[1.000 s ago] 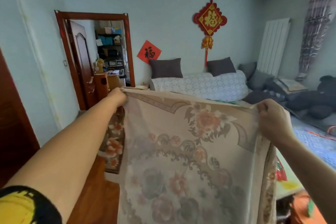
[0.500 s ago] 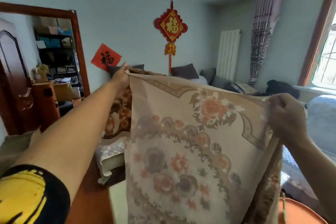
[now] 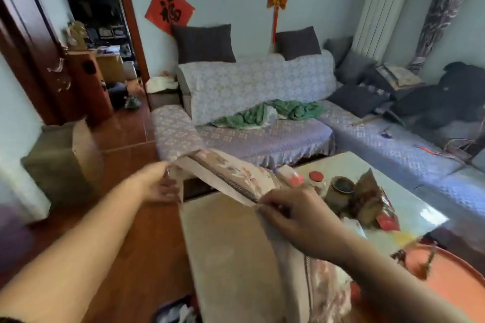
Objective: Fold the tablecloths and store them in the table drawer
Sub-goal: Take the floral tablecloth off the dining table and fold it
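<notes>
We are pinching the tablecloth's top edge with left hand and right hand at frame centre, keeping it taut for folding.

A beige tablecloth with a floral pattern is stretched flat above the pale surface, its lower part hanging down.

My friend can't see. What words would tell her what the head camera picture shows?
A person's left hand and right hand pinch the top edge of a flowery beige tablecloth over a pale table. Behind it, a green cloth lies crumpled on a purple sofa.
</notes>
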The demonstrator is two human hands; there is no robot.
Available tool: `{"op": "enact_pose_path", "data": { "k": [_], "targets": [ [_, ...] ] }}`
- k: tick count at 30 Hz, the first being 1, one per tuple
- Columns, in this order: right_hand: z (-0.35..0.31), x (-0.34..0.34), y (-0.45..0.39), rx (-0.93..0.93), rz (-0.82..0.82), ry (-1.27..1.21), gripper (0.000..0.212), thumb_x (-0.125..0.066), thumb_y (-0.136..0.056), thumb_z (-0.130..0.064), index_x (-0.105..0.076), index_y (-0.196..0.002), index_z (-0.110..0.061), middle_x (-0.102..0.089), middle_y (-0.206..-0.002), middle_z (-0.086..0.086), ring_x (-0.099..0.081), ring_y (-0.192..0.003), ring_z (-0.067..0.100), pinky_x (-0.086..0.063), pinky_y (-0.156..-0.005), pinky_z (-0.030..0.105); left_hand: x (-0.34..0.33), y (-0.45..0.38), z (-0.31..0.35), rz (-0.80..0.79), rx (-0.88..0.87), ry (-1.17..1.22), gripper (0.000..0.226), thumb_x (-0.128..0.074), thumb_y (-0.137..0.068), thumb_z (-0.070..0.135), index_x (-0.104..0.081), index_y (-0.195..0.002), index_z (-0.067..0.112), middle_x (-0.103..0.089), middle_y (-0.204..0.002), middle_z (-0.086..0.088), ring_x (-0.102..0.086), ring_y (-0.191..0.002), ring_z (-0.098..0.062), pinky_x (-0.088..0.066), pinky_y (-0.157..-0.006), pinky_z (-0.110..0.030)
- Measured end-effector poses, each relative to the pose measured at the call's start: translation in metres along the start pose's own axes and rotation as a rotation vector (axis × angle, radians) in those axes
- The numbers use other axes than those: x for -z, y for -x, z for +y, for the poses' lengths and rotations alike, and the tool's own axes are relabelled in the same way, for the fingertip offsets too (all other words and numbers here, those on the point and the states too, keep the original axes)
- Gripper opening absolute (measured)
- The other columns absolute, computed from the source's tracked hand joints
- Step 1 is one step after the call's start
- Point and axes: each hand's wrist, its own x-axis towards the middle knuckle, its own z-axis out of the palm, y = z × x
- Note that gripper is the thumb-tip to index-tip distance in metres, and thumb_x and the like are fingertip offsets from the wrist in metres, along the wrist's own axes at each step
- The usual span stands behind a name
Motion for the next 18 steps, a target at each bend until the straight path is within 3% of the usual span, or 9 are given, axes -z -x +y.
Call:
{"op": "enact_pose_path", "data": {
  "k": [3,5,8,10,11,13,14,16,18],
  "targets": [
    [0.012,-0.085,-0.024,-0.107,-0.013,0.067,0.025,-0.05,-0.096,-0.037,-0.069,-0.094,-0.021,-0.073,-0.083,-0.002,-0.066,-0.077,0.018,-0.05,-0.07,0.034,-0.013,0.01,-0.127,-0.183,0.189,0.246,0.058,-0.046,-0.099,0.059,-0.06,-0.114,0.005,-0.069,-0.106,-0.023,-0.065,-0.101,-0.039,-0.047,-0.097,-0.058],
    [0.021,-0.129,-0.04,-0.242,-0.073,0.059,0.026,-0.047,-0.097,-0.034,-0.068,-0.096,-0.019,-0.073,-0.087,0.004,-0.066,-0.08,0.027,-0.05,-0.069,0.038,-0.033,0.019,-0.199,-0.17,0.291,0.414,0.074,-0.045,-0.094,0.068,-0.059,-0.128,0.003,-0.067,-0.12,-0.026,-0.063,-0.11,-0.04,-0.044,-0.099,-0.056],
    [0.023,-0.176,-0.048,-0.295,-0.317,-0.013,0.03,-0.047,-0.101,-0.038,-0.068,-0.108,-0.018,-0.071,-0.1,0.007,-0.066,-0.089,0.027,-0.054,-0.079,0.038,-0.059,0.034,-0.265,-0.258,0.321,0.65,0.085,-0.052,-0.086,0.074,-0.061,-0.134,0.004,-0.061,-0.134,-0.027,-0.059,-0.123,-0.044,-0.037,-0.111,-0.057],
    [0.02,-0.195,-0.038,-0.195,-0.589,-0.129,0.036,-0.048,-0.102,-0.041,-0.064,-0.126,-0.02,-0.069,-0.119,0.007,-0.063,-0.107,0.025,-0.05,-0.092,0.034,-0.065,0.032,-0.278,-0.131,0.187,0.731,0.074,-0.064,-0.084,0.063,-0.062,-0.134,0.009,-0.063,-0.134,-0.023,-0.06,-0.123,-0.042,-0.043,-0.108,-0.057],
    [0.024,-0.202,-0.03,-0.16,-0.702,-0.198,0.039,-0.048,-0.102,-0.043,-0.062,-0.132,-0.021,-0.066,-0.127,0.005,-0.06,-0.114,0.022,-0.046,-0.096,0.032,-0.067,0.032,-0.278,-0.019,0.133,0.711,0.064,-0.063,-0.087,0.055,-0.063,-0.132,0.009,-0.066,-0.126,-0.022,-0.065,-0.114,-0.039,-0.05,-0.097,-0.053],
    [0.048,-0.208,-0.012,-0.156,-0.758,-0.286,0.042,-0.048,-0.1,-0.051,-0.063,-0.13,-0.025,-0.066,-0.128,-0.003,-0.06,-0.113,0.013,-0.046,-0.098,0.028,-0.06,0.027,-0.283,0.19,0.06,0.707,0.052,-0.051,-0.101,0.046,-0.059,-0.135,0.008,-0.067,-0.106,-0.018,-0.066,-0.095,-0.035,-0.053,-0.079,-0.045],
    [0.071,-0.208,-0.002,-0.204,-0.726,-0.315,0.04,-0.049,-0.1,-0.052,-0.066,-0.125,-0.026,-0.069,-0.12,-0.006,-0.062,-0.102,0.008,-0.048,-0.09,0.023,-0.057,0.025,-0.285,0.299,0.059,0.694,0.053,-0.045,-0.105,0.047,-0.057,-0.138,0.007,-0.065,-0.102,-0.016,-0.065,-0.093,-0.034,-0.052,-0.078,-0.044],
    [0.135,-0.205,0.021,-0.388,-0.666,-0.326,0.025,-0.051,-0.101,-0.04,-0.069,-0.107,-0.023,-0.068,-0.093,-0.008,-0.057,-0.077,0.005,-0.044,-0.07,0.016,-0.054,0.021,-0.292,0.504,0.115,0.658,0.059,-0.039,-0.103,0.059,-0.062,-0.131,0.012,-0.066,-0.109,-0.018,-0.064,-0.11,-0.04,-0.052,-0.082,-0.043],
    [0.219,-0.198,0.051,-0.593,-0.628,-0.251,0.026,-0.052,-0.098,-0.027,-0.066,-0.088,-0.007,-0.061,-0.077,-0.003,-0.053,-0.067,0.012,-0.043,-0.064,0.027,-0.056,0.02,-0.298,0.755,0.231,0.601,0.069,-0.033,-0.1,0.068,-0.061,-0.132,0.013,-0.064,-0.127,-0.016,-0.057,-0.126,-0.038,-0.048,-0.094,-0.043]
  ]
}}
